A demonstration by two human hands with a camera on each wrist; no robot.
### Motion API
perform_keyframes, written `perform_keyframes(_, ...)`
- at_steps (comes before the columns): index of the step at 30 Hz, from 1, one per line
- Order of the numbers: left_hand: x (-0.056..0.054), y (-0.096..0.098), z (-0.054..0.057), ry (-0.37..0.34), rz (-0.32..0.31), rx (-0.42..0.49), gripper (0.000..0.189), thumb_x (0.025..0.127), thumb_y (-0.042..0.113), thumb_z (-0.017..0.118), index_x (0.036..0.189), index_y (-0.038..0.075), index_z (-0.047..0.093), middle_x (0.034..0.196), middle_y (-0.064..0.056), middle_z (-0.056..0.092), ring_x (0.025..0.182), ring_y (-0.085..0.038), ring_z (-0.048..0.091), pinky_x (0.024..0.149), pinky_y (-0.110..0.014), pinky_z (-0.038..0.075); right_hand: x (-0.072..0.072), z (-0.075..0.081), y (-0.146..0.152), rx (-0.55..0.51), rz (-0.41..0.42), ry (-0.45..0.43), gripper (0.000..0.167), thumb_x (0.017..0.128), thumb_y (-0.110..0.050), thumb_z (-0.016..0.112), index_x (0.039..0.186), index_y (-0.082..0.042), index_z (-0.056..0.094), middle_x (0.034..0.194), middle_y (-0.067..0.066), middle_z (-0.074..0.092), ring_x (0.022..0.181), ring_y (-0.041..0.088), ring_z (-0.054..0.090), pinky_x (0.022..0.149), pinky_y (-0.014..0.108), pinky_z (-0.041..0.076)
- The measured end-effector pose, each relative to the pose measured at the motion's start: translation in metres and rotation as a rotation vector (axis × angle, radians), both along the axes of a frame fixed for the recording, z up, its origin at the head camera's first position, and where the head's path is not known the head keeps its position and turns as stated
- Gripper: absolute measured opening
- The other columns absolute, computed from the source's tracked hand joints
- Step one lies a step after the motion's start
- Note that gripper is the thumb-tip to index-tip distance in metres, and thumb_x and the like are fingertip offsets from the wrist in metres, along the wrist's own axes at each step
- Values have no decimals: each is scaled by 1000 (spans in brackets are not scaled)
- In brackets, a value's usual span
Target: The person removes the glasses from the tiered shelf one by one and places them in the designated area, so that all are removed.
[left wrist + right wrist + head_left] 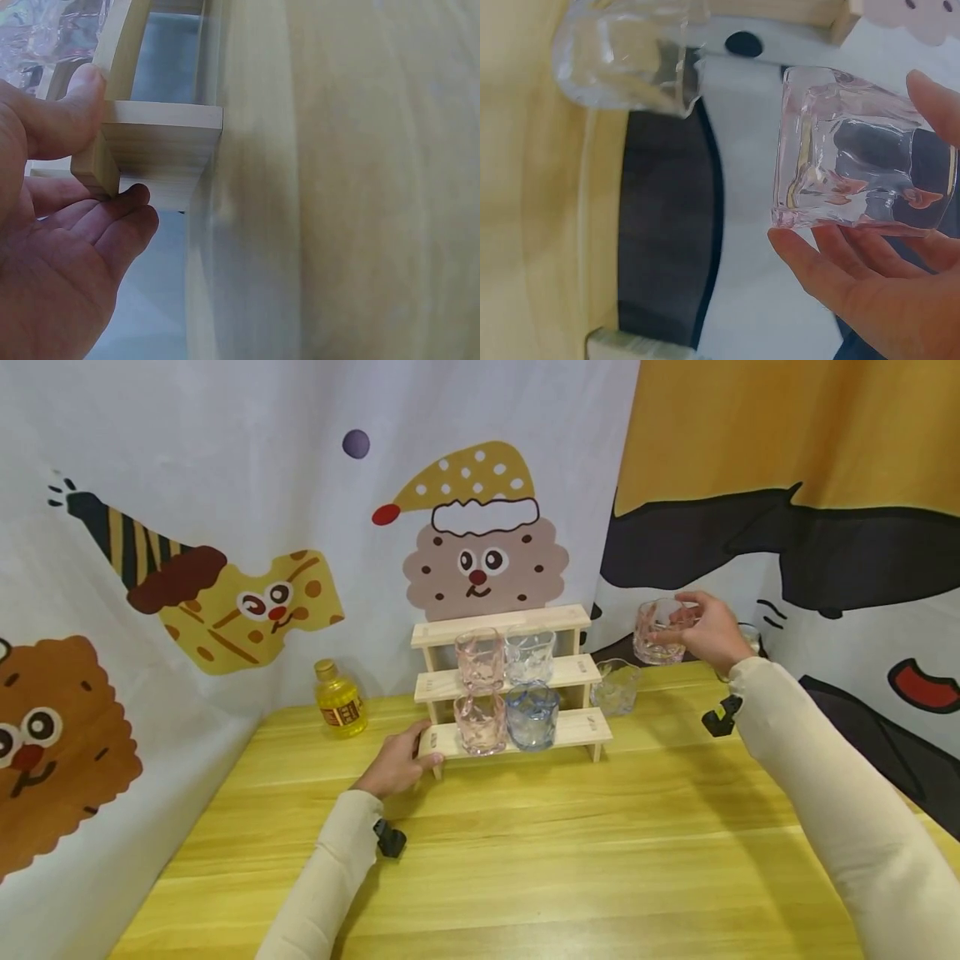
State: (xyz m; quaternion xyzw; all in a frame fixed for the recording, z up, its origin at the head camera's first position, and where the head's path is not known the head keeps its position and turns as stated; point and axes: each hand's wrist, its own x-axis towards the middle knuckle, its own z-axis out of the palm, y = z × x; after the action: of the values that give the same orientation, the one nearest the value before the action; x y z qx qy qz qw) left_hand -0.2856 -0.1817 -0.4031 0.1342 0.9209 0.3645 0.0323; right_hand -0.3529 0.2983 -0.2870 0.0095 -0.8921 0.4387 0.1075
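While the left hand (396, 763) steadies the wooden stand (573, 727) at the near left end of its lowest step, the right hand (711, 631) holds a pink glass (660, 635) in the air on the far right. The left hand is nearly closed on that step, thumb on top and fingers curled beneath the board. The right hand is parted only as wide as the glass, its thumb on one side and fingers on the other. This glass sits just left of the right palm, roughly upright and above the surface (525, 860), well apart from the left hand and to its far right.

Below it and a little left, a clear glass (618, 689) stands on the surface, just beside the stand's right side. On the middle step are a second pink glass (480, 662) at left and a second clear glass (530, 657) at right; on the lowest step, a third pink glass (481, 724) is left of a blue glass (532, 720). Left of the stand stands a bottle of yellow liquid (341, 700).
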Motion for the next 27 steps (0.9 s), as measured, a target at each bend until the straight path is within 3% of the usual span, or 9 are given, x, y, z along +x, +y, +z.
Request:
perform_keyframes(6,1,-1,-1,-1,-2,9,66,100,20,64,155,2,33,143,-24,57,129,-34,60,106,-47,51,1,-10,12,39,-7,-12,98,86,-35,81,158,-1,23,120,17,50,102,30,50,72,29,48)
perform_keyframes(9,1,-1,-1,10,-4,9,66,100,19,64,155,2,33,142,-24,58,127,-34,61,105,-47,52,1,-17,17,54,-8,-24,97,86,-35,80,157,1,24,121,18,50,102,31,50,77,34,49)
perform_keyframes(13,1,-1,-2,20,-4,12,65,99,19,65,154,2,35,140,-23,59,125,-33,63,104,-46,53,0,-29,21,58,-9,-36,94,88,-31,78,157,2,24,128,25,48,110,40,50,89,54,48)
perform_keyframes(16,1,-1,-3,24,-5,13,64,99,18,65,154,1,35,139,-24,60,124,-34,63,103,-47,53,-1,-39,23,43,-12,-52,93,88,-26,77,157,2,22,134,30,46,118,45,47,97,62,44)
perform_keyframes(27,1,-1,-2,16,5,11,66,99,20,65,155,4,34,145,-23,55,130,-33,59,106,-48,51,-11,-73,23,32,1,-98,92,88,-21,76,157,5,21,134,31,46,119,43,45,104,63,41)
